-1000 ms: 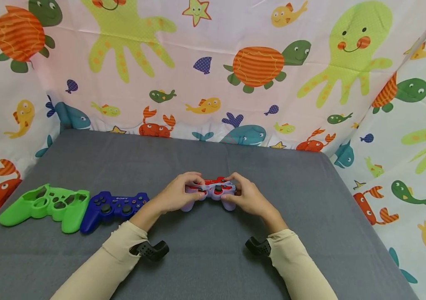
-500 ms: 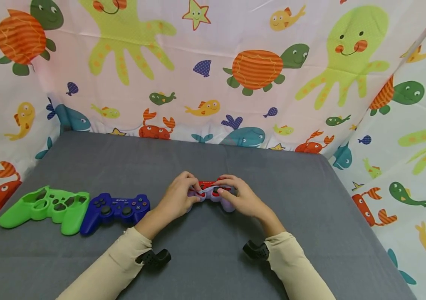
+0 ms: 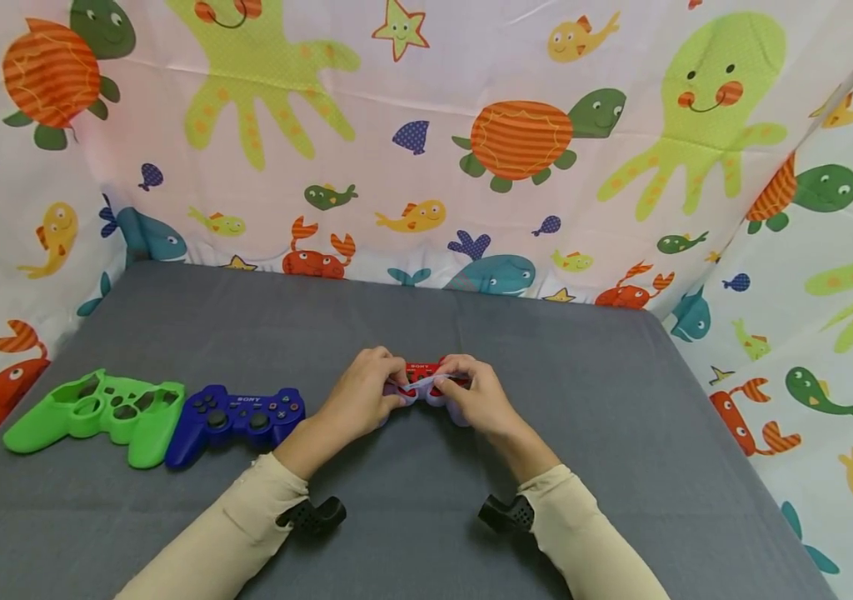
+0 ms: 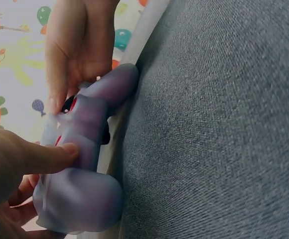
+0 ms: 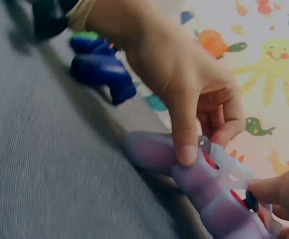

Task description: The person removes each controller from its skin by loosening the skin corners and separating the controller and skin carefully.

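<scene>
A red game controller point(image 3: 421, 368) lies in the middle of the table, its lower part and grips inside a translucent purple silicone cover point(image 4: 82, 199). My left hand point(image 3: 357, 396) pinches the cover at the left side, thumb on the front. From the right, my right hand point(image 3: 488, 400) pinches the cover's upper edge with thumb and fingers over the controller's face. A strip of the cover stretches between both hands, below the bare red top edge. In the right wrist view, a black thumbstick point(image 5: 251, 200) pokes out beside red plastic. The controller's back is hidden.
To the left lies a blue game controller point(image 3: 235, 417), close to my left forearm. Beside it is a hollow green silicone cover point(image 3: 115, 412). The grey cloth-covered table point(image 3: 584, 400) meets a sea-animal curtain point(image 3: 366, 125) at the back and sides.
My right hand has moved left from the controller's right side onto its face. The cover's edge is drawn into a narrower strip. My left fingers have shifted slightly at the left side.
</scene>
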Demonstrator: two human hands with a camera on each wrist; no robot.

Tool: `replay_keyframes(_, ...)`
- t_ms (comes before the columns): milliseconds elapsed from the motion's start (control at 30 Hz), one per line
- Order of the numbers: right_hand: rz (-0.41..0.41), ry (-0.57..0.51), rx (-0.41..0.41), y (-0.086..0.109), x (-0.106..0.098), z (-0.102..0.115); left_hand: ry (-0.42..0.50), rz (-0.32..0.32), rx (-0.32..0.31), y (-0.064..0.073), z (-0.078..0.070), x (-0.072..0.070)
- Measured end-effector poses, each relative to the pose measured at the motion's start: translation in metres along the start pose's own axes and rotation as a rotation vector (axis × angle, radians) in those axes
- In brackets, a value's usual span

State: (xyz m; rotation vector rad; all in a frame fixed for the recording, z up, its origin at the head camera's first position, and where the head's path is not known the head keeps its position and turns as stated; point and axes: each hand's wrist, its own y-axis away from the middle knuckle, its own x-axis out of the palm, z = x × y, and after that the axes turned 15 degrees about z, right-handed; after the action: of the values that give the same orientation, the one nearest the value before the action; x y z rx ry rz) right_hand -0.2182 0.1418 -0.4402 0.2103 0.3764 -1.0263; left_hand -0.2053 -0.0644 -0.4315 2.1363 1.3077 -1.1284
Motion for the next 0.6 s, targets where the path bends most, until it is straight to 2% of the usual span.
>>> replay_keyframes(100, 0.04, -0.162, 0.033, 0.001, -0.003, -0.002, 0.018, 0.008, -0.021, -0.001, 0.001, 0.0)
replay_keyframes(200, 0.104, -0.236, 0.029, 0.002, -0.008, -0.005, 0.025, 0.009, -0.044, -0.002, 0.001, 0.0)
replay_keyframes(433, 0.266, -0.209, -0.031, 0.005, -0.02, -0.012, 0.046, 0.012, -0.079, -0.002, 0.0, 0.0)
replay_keyframes(600, 0.325, -0.046, -0.089, 0.004, -0.026, -0.014, 0.068, 0.015, -0.101, -0.002, 0.001, 0.0)
